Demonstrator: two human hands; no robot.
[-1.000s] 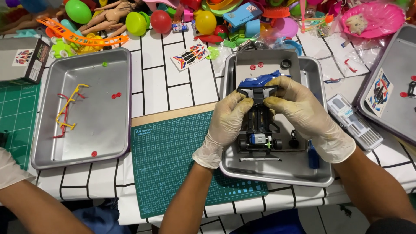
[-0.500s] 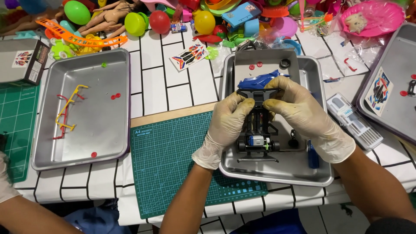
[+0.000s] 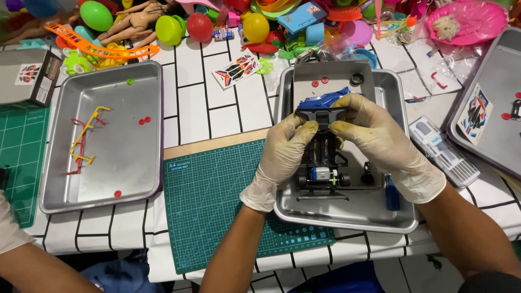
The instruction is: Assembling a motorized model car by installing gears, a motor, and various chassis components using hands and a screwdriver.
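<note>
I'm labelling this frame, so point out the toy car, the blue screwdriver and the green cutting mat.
toy car (image 3: 324,163): head view, on its black chassis.
blue screwdriver (image 3: 392,195): head view, on its handle.
green cutting mat (image 3: 211,201): head view, on its bare gridded middle.

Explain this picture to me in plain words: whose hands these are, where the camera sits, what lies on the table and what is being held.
The view comes from a camera worn on a person's head, looking down at their own two gloved hands. The left hand and the right hand together grip a small toy race car chassis, black with a blue body shell at its far end. They hold it over a metal tray that rests partly on a green cutting mat. To the left, a second metal tray holds red and yellow plastic frames. Colourful toys are piled along the far edge. Another person's sleeve shows at the lower left.
</note>
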